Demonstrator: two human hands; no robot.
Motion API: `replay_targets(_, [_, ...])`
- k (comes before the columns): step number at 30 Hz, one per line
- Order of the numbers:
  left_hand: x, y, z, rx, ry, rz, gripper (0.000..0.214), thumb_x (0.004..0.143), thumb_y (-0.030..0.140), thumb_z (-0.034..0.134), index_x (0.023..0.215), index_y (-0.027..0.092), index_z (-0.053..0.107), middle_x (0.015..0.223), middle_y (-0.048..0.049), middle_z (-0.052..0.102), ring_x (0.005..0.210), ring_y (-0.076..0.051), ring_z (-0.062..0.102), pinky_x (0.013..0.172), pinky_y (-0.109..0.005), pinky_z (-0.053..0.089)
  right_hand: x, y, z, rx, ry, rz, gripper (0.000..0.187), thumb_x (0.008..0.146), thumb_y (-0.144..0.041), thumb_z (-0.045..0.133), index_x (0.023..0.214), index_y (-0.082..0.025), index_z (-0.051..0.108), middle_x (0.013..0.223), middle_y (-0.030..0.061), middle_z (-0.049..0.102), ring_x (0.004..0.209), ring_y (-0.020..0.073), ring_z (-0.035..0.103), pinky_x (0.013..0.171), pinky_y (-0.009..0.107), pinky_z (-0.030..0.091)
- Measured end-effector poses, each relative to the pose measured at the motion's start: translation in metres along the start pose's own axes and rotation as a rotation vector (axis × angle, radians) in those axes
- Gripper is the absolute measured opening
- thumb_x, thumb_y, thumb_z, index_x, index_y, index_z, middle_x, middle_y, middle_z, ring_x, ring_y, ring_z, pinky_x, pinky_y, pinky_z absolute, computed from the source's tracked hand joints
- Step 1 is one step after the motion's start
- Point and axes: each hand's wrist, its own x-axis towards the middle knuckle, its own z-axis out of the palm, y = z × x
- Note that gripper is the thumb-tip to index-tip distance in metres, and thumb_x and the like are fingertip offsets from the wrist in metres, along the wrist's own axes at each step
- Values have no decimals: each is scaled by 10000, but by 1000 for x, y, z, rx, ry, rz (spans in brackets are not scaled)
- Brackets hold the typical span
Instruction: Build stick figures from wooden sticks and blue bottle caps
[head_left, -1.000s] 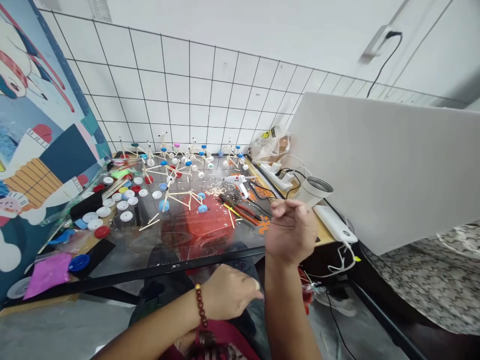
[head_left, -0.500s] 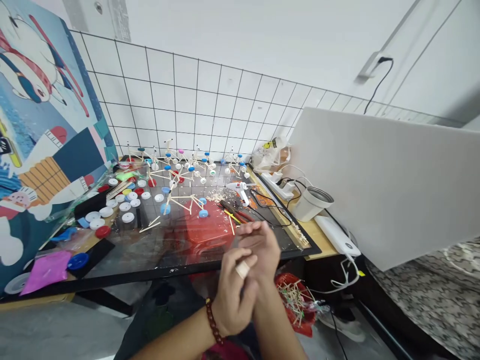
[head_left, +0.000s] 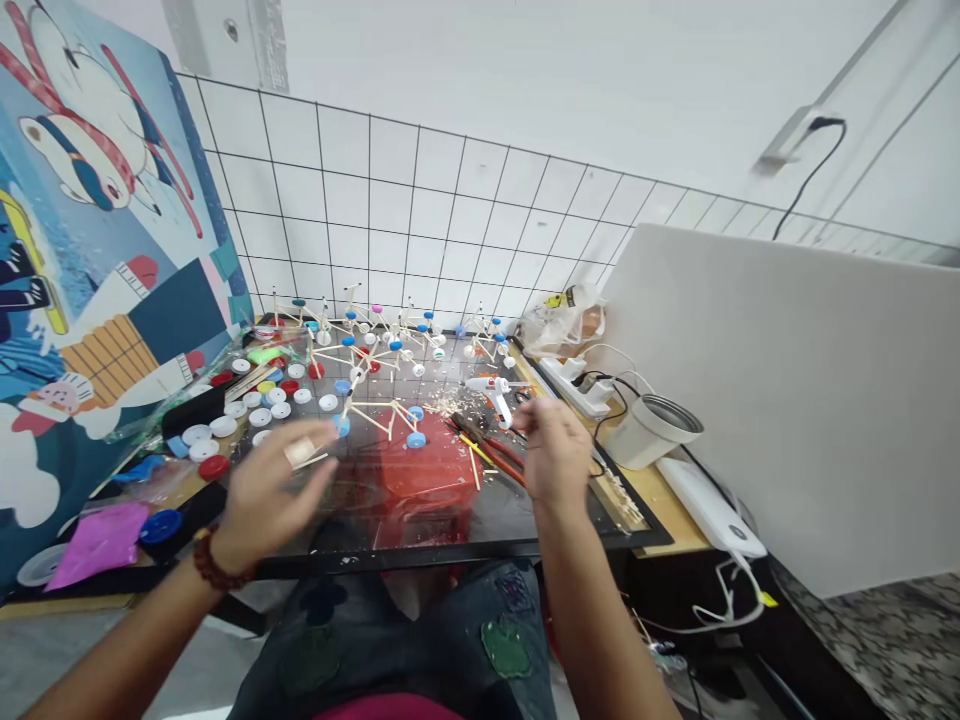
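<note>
My left hand (head_left: pixel 274 480), with a tan bandage (head_left: pixel 300 452) on one finger, reaches over the left part of the table. Its fingers are stretched out and the thumb stands apart, with loose wooden sticks partly hidden by the fingertips. Just beyond stands a stick frame (head_left: pixel 373 405) with light-blue wheels. My right hand (head_left: pixel 556 450) hovers at the right, close to the handle of a white glue gun (head_left: pixel 491 388). Its fingers look curled but are smeared by motion; whether they touch the gun I cannot tell. Pliers (head_left: pixel 504 455) with red handles lie left of that hand.
Several stick frames with wheels (head_left: pixel 395 346) stand at the back. Bottle caps (head_left: pixel 223 426) and a pink packet (head_left: pixel 101 540) lie left. At the right are a power strip (head_left: pixel 574 385), a white can (head_left: pixel 649 432) and a white board (head_left: pixel 757 390). A wire grid (head_left: pixel 420 200) rises behind.
My hands, close together before, have moved apart: the left towards the sticks and caps, the right forward to the glue gun. The view has shifted slightly.
</note>
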Motion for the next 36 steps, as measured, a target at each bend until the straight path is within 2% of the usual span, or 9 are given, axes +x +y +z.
replay_targets(2, [18,-33,-5,-73,-73,-359,476,841,412,704,1281,254,614,1291,-86,677,1179,-305,649,1060,-518,503,-1,26,14,-138,-179,40,283,849,-434,666,744,-172,678,625,-27,616,603,115,563,614,256,472])
replay_targets(4, [31,-59,0,-268,-213,-546,778,731,521,770,1400,225,506,1388,-130,612,1273,-346,588,1093,-539,463,-1,52,28,-204,-316,59,286,824,-457,678,756,-180,670,658,-24,624,615,119,559,614,261,480])
replay_targets(7, [39,-82,17,-414,-438,-602,991,626,480,846,1472,212,405,1507,-169,505,1423,-361,439,1179,-543,342,-2,82,40,-290,-354,26,290,803,-454,682,923,-190,691,758,-1,666,645,136,564,611,278,510])
replay_targets(10, [36,-91,34,-474,-538,-617,1013,604,414,867,1484,246,395,1574,-161,430,1482,-356,348,1208,-537,281,-5,101,38,-411,-325,-90,253,857,-384,638,1018,-193,682,860,36,694,748,165,605,706,319,538])
replay_targets(13, [30,-95,42,-535,-533,-646,1008,623,408,854,1499,253,380,1561,-159,453,1484,-341,349,1217,-535,261,-7,108,30,-488,-341,-211,199,887,-319,608,1031,-197,673,915,57,707,856,192,645,830,362,529])
replay_targets(17, [20,-98,46,-583,-497,-704,996,635,431,850,1503,267,389,1545,-149,480,1467,-356,378,1195,-550,312,-8,108,26,-576,-410,-277,202,883,-284,596,1059,-215,669,940,65,718,912,217,661,875,387,516])
replay_targets(23, [7,-107,56,-562,-515,-659,955,701,478,814,1515,248,370,1624,-133,358,1496,-336,324,1216,-515,285,-11,108,26,-647,-487,-251,290,857,-287,616,1140,-232,639,1045,71,724,978,238,659,905,407,500])
replay_targets(29, [14,-108,59,-643,-456,-760,992,638,528,840,1472,202,413,1528,-172,493,1449,-349,408,1193,-524,331,-14,111,26,-656,-538,-226,380,828,-287,652,1201,-226,612,1135,89,707,1059,260,644,957,435,489])
replay_targets(36, [11,-111,60,-672,-391,-766,977,582,602,852,1406,219,494,1572,-152,440,1448,-368,401,1178,-541,351,-14,113,28,-644,-537,-222,358,830,-299,661,1180,-235,627,1149,88,709,1072,265,647,964,437,490])
